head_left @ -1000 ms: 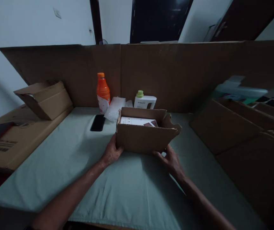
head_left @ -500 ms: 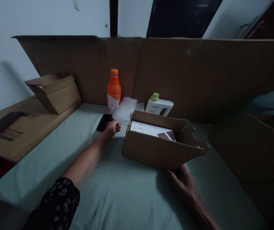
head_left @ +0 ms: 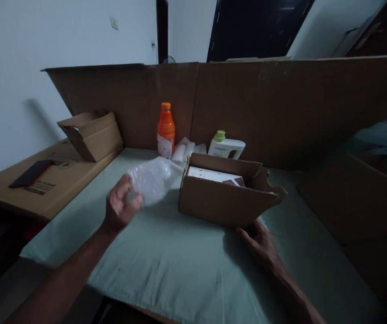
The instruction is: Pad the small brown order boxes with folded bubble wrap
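Note:
My left hand (head_left: 120, 207) is closed on a sheet of bubble wrap (head_left: 151, 180), holding it up by its near end; the wrap and fingers are slightly blurred. To the right stands an open cardboard box (head_left: 227, 204) with torn flaps at its right end. Inside it lies a white printed box (head_left: 210, 174), only its upper part showing. My right hand (head_left: 259, 245) is at the cardboard box's lower near-right corner, with its fingers partly hidden under the box and its thumb in front.
Behind stand an orange bottle (head_left: 166, 130), more clear plastic wrap (head_left: 184, 150) and a white jug with a green cap (head_left: 225, 146). A small carton (head_left: 95, 135) and a dark flat object (head_left: 33, 173) rest on a large flat carton at left. A cardboard wall (head_left: 247, 99) closes the back.
My left hand has taken hold of the bubble wrap and pulled it left and towards me. The wrap now covers where the black phone lay. My right hand stays at the box.

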Available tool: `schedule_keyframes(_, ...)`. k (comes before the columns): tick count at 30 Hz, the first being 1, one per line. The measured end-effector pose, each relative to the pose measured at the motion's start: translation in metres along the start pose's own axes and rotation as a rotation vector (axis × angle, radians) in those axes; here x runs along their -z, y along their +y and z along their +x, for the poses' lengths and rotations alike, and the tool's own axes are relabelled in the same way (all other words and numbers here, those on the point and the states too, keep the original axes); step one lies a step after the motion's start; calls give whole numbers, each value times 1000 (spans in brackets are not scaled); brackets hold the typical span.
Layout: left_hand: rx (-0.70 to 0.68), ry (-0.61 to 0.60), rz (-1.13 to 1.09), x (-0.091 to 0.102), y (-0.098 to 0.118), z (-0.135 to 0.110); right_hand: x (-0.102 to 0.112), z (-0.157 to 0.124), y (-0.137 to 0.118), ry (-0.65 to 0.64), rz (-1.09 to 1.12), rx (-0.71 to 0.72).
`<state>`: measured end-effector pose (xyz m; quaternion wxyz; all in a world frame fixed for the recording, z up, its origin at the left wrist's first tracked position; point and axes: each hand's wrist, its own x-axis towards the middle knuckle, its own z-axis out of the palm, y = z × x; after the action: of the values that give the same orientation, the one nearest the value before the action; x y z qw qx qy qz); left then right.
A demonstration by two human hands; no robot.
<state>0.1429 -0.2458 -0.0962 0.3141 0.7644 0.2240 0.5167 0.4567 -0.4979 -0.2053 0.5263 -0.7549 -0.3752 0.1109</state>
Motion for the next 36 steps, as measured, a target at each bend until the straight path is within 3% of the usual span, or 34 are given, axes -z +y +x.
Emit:
schedule_keyframes(3, -242, -341, 41, 9, 37, -66, -2, 3, -5, 0, -37, 6)
schedule_keyframes(6, -351, -667, -143, -9, 58, -120, -3, 4, -10, -25, 39, -25)
schedule_keyframes(9, -405, -845, -263, -30, 64, -154, 4, -3, -16, -51, 143, -122)
schedule_keyframes(13, -470, -1038, -284, -44, 61, -175, 27, -35, -38, 51, -22, -176)
schedule_keyframes(16, -472, -1136, -290, -49, 62, -180, 29, -65, -64, -70, -126, -77)
schedule_keyframes(21, -410, -1260, -403, -50, 70, -184, -17, -104, -94, -405, -179, 272)
schedule_keyframes(24, -262, -1288, -503, -38, 73, -179, -33, -116, -96, -579, -217, 435)
schedule_keyframes(27, 23, -1260, -434, -24, 73, -158, -19, -126, -95, -506, -199, 372)
schedule_keyframes(30, 239, -1256, -181, -23, 68, -126, 1, -138, -99, -359, -203, 246)
schedule_keyframes(33, 216, -1234, 68, -37, 61, -104, 2, -156, -106, -217, -240, 316)
schedule_keyframes(36, 113, -1234, 219, -53, 54, -101, -12, -175, -107, -165, -279, 463)
